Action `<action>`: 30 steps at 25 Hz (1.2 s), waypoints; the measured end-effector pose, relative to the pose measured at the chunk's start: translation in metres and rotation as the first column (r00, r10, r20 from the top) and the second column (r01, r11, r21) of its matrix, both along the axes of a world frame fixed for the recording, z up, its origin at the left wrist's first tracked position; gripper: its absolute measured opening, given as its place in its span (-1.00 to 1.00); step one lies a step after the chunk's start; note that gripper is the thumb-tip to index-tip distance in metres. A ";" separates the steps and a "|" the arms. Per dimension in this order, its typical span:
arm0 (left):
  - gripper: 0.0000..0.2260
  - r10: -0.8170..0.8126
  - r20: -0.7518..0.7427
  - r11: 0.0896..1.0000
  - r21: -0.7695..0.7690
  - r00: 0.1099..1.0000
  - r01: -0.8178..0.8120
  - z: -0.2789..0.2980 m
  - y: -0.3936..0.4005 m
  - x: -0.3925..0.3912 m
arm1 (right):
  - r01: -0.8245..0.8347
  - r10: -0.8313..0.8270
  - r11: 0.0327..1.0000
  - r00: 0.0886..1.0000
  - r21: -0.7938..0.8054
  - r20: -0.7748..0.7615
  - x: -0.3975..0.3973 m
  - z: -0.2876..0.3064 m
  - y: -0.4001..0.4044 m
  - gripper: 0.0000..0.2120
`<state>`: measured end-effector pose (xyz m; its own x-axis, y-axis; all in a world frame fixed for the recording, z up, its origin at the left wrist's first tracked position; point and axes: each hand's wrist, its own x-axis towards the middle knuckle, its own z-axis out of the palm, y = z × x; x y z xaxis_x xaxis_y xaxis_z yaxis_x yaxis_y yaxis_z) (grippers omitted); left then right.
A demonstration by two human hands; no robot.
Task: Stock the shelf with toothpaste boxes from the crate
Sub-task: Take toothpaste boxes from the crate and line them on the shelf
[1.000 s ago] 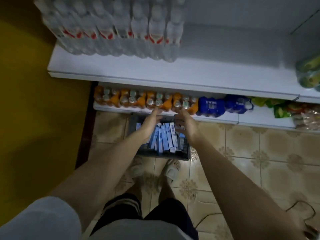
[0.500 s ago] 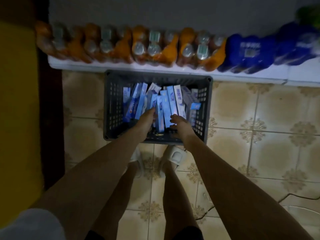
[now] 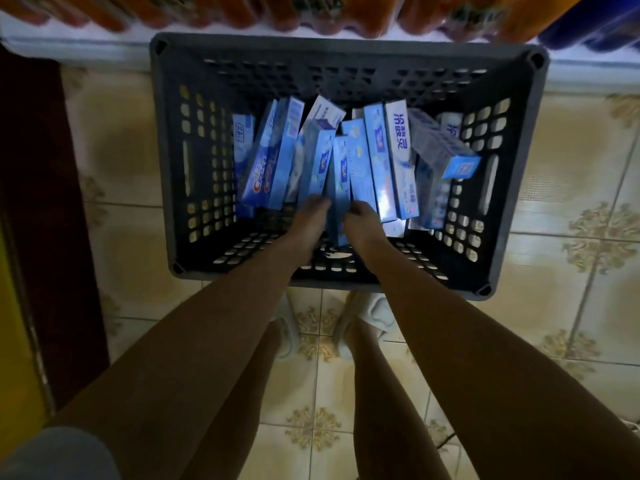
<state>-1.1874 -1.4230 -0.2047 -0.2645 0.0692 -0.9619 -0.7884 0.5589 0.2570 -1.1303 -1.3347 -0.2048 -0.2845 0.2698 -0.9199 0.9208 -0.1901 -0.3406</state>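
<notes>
Toothpaste boxes (image 3: 346, 161), loosely stacked on edge and leaning on one another, are held in the dark crate (image 3: 173, 168) on the tiled floor, just below the shelf edge (image 3: 86, 46). One narrow blue box (image 3: 337, 202) is flanked by the left hand (image 3: 308, 223) and right hand (image 3: 363, 225), whose fingertips reach down beside it; whether it is pinched cannot be told. If it is drawn out, neighbouring boxes are judged likely to topple or be dragged along, and a weak hold could drop it.
</notes>
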 end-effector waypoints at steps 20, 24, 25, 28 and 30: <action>-0.61 -0.072 -0.098 0.994 0.072 0.993 0.079 -0.013 -0.017 -0.010 | 0.310 -0.321 0.924 0.947 -0.223 -0.014 0.009 0.007 0.002 -0.73; -0.67 -0.008 0.009 0.991 0.132 1.000 0.007 0.026 -0.016 -0.005 | 0.479 -0.463 0.849 0.878 -0.222 0.121 0.015 0.040 0.025 -0.76; -0.65 0.009 0.049 0.987 0.162 0.999 -0.017 0.040 -0.016 -0.005 | 0.473 -0.455 0.856 0.881 -0.208 0.127 0.016 0.053 0.031 -0.75; -0.64 -0.007 0.159 0.971 0.238 0.987 -0.032 0.100 -0.017 -0.021 | 0.449 -0.436 0.874 0.893 -0.187 0.107 0.008 0.108 0.040 -0.75; -0.70 -0.016 0.221 0.957 0.287 0.975 -0.049 0.148 -0.019 -0.036 | 0.445 -0.439 0.875 0.895 -0.189 0.075 -0.002 0.152 0.046 -0.74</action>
